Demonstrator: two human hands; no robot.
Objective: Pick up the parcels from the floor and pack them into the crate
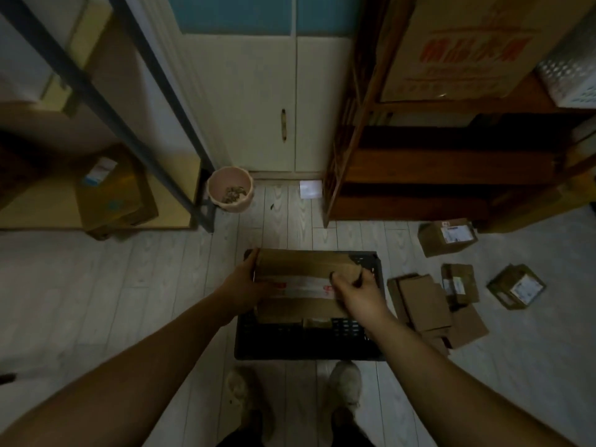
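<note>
From where I stood, the person leaned over the black crate (290,345) with a long cardboard parcel (300,266) held across its far half. The parcel's long axis ran side to side, in line with the crate's own long side. The left grip (240,285) was wrapped round the parcel's left end, and the right grip (358,296) had its fingers curled on the parcel toward its right end. I could not tell whether the parcel rested on anything inside the crate. The loose parcels (425,301) lay on the floor just right of the crate, so the right grip looked the nearer one for the next pick.
</note>
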